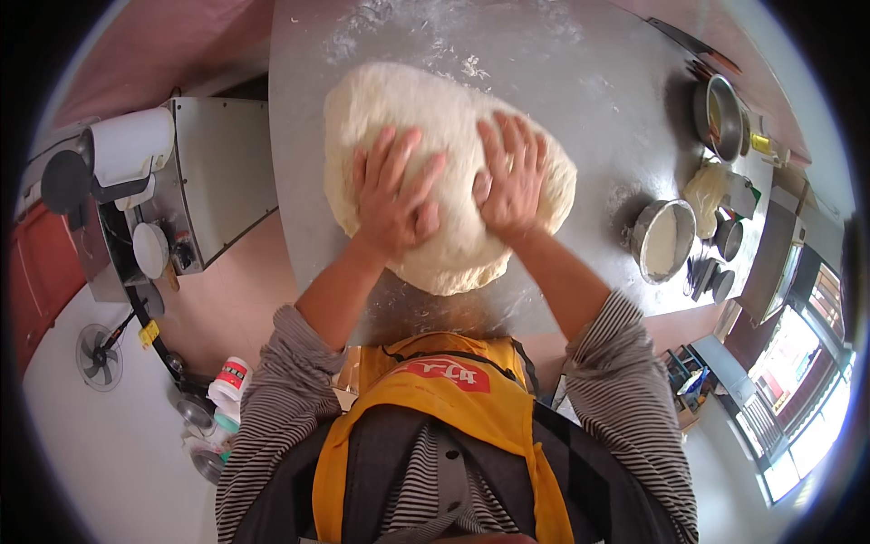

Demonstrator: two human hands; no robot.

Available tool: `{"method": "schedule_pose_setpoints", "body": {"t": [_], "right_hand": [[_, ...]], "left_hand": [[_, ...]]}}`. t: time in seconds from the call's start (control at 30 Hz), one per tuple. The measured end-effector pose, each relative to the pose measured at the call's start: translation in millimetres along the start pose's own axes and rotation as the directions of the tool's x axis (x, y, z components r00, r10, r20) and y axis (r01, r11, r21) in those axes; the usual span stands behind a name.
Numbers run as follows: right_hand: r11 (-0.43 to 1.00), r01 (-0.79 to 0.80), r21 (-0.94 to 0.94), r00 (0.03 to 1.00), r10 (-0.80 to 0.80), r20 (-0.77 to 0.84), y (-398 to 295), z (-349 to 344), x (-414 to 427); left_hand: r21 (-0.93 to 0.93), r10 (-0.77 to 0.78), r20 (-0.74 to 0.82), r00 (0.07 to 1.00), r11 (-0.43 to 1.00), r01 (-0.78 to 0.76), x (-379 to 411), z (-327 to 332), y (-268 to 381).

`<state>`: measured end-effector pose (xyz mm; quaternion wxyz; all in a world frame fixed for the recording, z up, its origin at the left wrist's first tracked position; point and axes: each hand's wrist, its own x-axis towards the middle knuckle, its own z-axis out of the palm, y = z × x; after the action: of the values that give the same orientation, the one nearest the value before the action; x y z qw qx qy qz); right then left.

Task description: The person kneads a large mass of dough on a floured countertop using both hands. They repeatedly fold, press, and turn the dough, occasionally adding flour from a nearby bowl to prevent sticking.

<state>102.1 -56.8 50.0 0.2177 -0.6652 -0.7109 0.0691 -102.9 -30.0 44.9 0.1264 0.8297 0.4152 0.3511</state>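
Observation:
A large mass of pale dough [452, 163] lies on the grey metal worktop [591, 75], with loose flour scattered beyond it. My left hand [394, 194] presses flat on the left part of the dough, fingers spread and pointing away from me. On the right part, my right hand [513, 173] rests in the same way, palm down with its fingers slightly apart. Neither hand grips anything. The undersides of both palms are hidden against the dough.
At the worktop's right stand a metal bowl of flour [663, 241], a larger metal bowl [719, 119] and a small dark bowl [729, 240]. A knife [693, 44] lies at the far right edge. Left of the worktop is a metal cabinet [224, 177].

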Motion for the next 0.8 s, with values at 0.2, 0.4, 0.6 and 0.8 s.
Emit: {"method": "schedule_pose_setpoints", "body": {"t": [0.2,0.4,0.6,0.8], "right_hand": [[0.999,-0.030,-0.030,0.998,0.028,-0.048,64,30,94],[0.992,-0.125,0.000,0.942,0.119,0.314,106,47,186],[0.820,-0.436,0.371,0.672,0.022,0.740,149,-9,217],[0.929,-0.239,0.283,0.894,0.097,0.438,99,33,211]], "left_hand": [[0.109,0.013,-0.081,0.997,0.994,-0.004,95,51,-25],[0.296,-0.031,-0.120,0.992,0.953,0.066,163,97,-60],[0.102,-0.328,0.531,0.782,0.940,0.325,233,14,-105],[-0.026,-0.625,0.417,0.660,0.718,0.696,199,31,-141]]}}
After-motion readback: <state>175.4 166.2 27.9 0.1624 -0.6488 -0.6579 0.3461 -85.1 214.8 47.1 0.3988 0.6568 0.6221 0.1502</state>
